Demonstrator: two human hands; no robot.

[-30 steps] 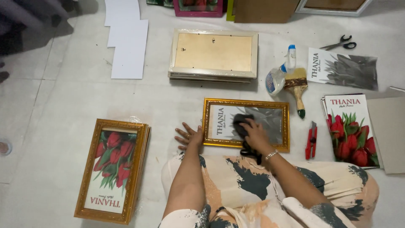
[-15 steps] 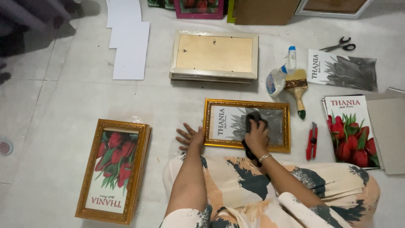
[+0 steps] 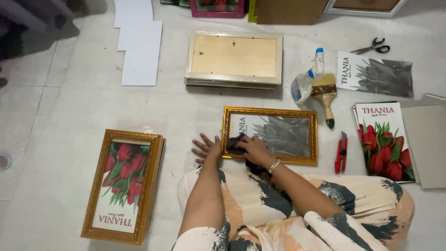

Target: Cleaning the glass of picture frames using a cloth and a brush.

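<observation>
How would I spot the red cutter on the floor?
Start at the gold frame under the person's hands. Just right of it, before the stack of red tulip prints, lies the red cutter. It is small, slim and red, unlike the wooden-handled brush above it.

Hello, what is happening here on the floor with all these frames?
A person sits on the floor and presses a dark cloth with the right hand onto the glass of a gold frame, near its left end. The left hand lies flat on the floor beside that frame's left edge. A spray bottle, a paintbrush and a red cutter lie to the right. A stack of gold frames lies on the left.
</observation>
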